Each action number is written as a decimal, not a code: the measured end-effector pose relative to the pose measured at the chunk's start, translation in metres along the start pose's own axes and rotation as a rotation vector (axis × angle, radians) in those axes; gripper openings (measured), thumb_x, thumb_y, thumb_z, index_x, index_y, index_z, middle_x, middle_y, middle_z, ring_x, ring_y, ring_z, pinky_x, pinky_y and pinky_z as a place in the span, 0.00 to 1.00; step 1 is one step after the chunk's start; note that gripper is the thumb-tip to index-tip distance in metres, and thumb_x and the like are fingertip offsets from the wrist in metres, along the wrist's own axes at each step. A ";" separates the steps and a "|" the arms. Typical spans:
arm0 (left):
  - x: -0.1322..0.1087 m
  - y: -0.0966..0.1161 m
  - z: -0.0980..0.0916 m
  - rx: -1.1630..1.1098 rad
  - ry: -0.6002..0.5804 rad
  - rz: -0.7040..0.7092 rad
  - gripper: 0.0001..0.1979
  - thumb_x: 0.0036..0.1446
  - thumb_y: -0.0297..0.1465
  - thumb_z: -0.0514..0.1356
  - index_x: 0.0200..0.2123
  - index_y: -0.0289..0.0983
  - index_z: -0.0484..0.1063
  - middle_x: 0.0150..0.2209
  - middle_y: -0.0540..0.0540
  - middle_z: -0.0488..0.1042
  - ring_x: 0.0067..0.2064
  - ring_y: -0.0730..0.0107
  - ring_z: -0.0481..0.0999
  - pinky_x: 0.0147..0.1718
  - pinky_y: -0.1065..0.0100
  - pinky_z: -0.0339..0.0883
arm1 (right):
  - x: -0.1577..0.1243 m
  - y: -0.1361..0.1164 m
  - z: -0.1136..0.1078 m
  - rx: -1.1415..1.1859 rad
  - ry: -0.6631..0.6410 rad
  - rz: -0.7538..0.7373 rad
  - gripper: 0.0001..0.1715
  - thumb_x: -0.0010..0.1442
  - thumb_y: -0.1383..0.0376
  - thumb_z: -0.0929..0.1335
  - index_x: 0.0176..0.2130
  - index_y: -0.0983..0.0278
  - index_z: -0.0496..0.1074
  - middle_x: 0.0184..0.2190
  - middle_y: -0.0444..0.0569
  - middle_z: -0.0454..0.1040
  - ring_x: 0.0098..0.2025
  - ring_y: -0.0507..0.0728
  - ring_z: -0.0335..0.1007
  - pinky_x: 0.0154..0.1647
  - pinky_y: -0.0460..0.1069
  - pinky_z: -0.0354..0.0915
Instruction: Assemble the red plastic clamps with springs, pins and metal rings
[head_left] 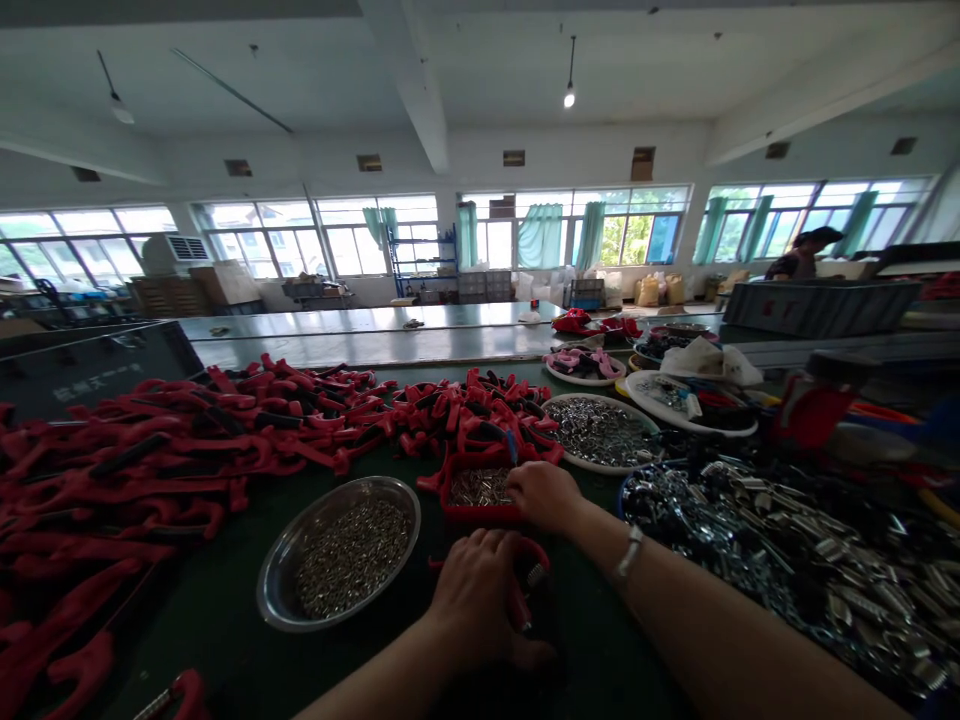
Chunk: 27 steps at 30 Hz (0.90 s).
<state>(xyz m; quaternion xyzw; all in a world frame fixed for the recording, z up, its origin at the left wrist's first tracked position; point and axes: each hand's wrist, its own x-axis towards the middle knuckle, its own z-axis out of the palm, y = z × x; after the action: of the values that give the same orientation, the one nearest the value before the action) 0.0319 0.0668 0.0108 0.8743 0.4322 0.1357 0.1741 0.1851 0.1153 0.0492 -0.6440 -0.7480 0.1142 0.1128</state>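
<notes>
My left hand (476,600) is closed round a red plastic handle part (529,580) with a small metal spring at its tip, low in the middle of the view. My right hand (544,495) reaches over the near edge of a red tray (480,490) of small metal pieces, fingers curled down into it; whether they hold anything is hidden. A silver bracelet sits on my right wrist. A round steel bowl (337,555) of small metal parts stands just left of my hands.
A big heap of red and black handles (187,450) covers the table's left side. White plates of metal parts (600,430) and a pile of shiny metal pieces (787,550) lie to the right. A person (806,255) works far back right beside a grey crate (821,305).
</notes>
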 end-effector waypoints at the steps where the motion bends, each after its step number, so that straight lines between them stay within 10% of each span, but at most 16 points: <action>1: 0.001 0.001 0.002 -0.006 -0.010 0.007 0.50 0.22 0.50 0.67 0.53 0.40 0.63 0.52 0.39 0.67 0.51 0.47 0.64 0.52 0.52 0.54 | 0.015 -0.004 0.002 -0.039 -0.046 -0.003 0.09 0.60 0.63 0.65 0.38 0.65 0.71 0.42 0.52 0.72 0.46 0.59 0.67 0.46 0.54 0.61; 6: -0.001 -0.008 -0.003 -0.070 -0.039 0.045 0.51 0.25 0.52 0.66 0.56 0.40 0.59 0.56 0.40 0.64 0.54 0.47 0.62 0.53 0.54 0.53 | 0.065 -0.013 0.024 -0.142 -0.196 0.031 0.16 0.60 0.61 0.65 0.47 0.66 0.66 0.46 0.51 0.68 0.43 0.57 0.68 0.42 0.55 0.67; 11: 0.036 -0.037 -0.043 0.270 0.082 -0.222 0.20 0.60 0.43 0.46 0.49 0.42 0.67 0.48 0.44 0.71 0.49 0.61 0.70 0.45 0.63 0.61 | 0.066 0.001 0.029 -0.133 -0.144 -0.015 0.15 0.61 0.61 0.64 0.47 0.65 0.66 0.47 0.51 0.68 0.44 0.57 0.67 0.43 0.56 0.66; 19: 0.100 -0.061 -0.048 0.366 -0.214 -0.266 0.14 0.58 0.35 0.55 0.47 0.37 0.66 0.47 0.44 0.68 0.44 0.66 0.71 0.42 0.59 0.67 | 0.042 0.020 0.023 -0.083 -0.016 -0.073 0.11 0.60 0.61 0.65 0.38 0.66 0.71 0.40 0.49 0.72 0.42 0.56 0.68 0.44 0.55 0.64; 27: 0.085 -0.069 -0.045 0.244 0.009 -0.230 0.07 0.52 0.37 0.60 0.32 0.42 0.72 0.41 0.48 0.72 0.43 0.64 0.72 0.39 0.67 0.63 | -0.020 0.029 -0.004 0.025 0.042 -0.154 0.10 0.55 0.68 0.62 0.33 0.65 0.73 0.29 0.47 0.75 0.32 0.53 0.68 0.32 0.45 0.59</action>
<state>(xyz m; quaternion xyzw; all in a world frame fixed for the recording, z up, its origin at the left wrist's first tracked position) 0.0160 0.1829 0.0295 0.8331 0.5435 0.0652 0.0789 0.2163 0.0996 0.0438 -0.5854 -0.7913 0.1009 0.1448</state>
